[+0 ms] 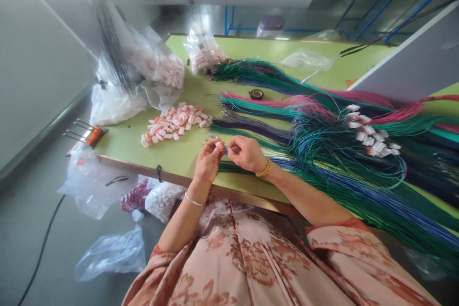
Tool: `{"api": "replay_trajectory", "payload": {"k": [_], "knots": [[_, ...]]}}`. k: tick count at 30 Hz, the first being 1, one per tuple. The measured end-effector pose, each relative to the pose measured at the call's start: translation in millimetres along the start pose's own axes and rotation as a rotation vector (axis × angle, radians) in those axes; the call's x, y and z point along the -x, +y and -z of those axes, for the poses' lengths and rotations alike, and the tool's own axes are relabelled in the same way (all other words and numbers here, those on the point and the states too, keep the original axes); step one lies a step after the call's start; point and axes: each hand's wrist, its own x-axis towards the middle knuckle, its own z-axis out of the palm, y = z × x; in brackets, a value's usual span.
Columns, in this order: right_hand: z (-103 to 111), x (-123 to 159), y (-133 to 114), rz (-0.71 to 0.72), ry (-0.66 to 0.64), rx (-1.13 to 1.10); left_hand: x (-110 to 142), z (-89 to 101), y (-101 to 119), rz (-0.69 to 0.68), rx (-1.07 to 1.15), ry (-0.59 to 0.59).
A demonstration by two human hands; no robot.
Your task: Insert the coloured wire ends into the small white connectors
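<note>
Between the fingertips of my left hand (208, 161) is a small white and orange plastic connector (220, 145). Close to its right side, my right hand (247, 153) pinches a blue wire (226, 151); whether the wire's end sits in the connector is too small to tell. Both hands are over the table's front part. A loose pile of the same white and orange connectors (175, 122) lies to the left of my hands. Bundles of green, blue, purple and pink wires (258, 126) stretch to the right, their ends pointing left toward the pile.
Connectors fitted on wires (373, 134) lie in a heap at the right. A roll of black tape (256, 94) rests behind my hands. Plastic bags of connectors (204, 52) stand at the back left. A spiked stand (91, 135) is at the table's left corner. A grey panel (412, 57) slants at right.
</note>
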Motion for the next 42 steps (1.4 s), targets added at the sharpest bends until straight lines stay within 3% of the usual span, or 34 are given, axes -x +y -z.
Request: {"api": "replay_trajectory", "payload": {"k": [15, 19, 27, 34, 38, 42], "knots": [[-5.8, -1.1, 9.3, 0.054, -0.135, -0.026, -1.0, -6.6, 3.2, 0.019, -0.062, 0.047], [-10.1, 2.0, 9.0, 0.035, -0.136, 0.039, 0.2, -10.9, 3.9, -0.009, -0.111, 0.067], [2.3, -4.9, 6.2, -0.018, -0.122, -0.082, -1.0, -17.0, 8.0, 0.008, -0.14, 0.067], [-8.9, -0.8, 5.5, -0.046, -0.134, -0.008, 1.3, -17.0, -2.2, 0.004, -0.109, 0.131], [2.0, -9.4, 11.8, -0.054, -0.181, -0.083, -4.2, -13.5, -1.3, 0.032, -0.09, 0.122], [22.4, -42.6, 35.9, -0.102, -0.102, -0.087, -15.1, -5.4, 0.4, 0.028, -0.034, 0.142]]}}
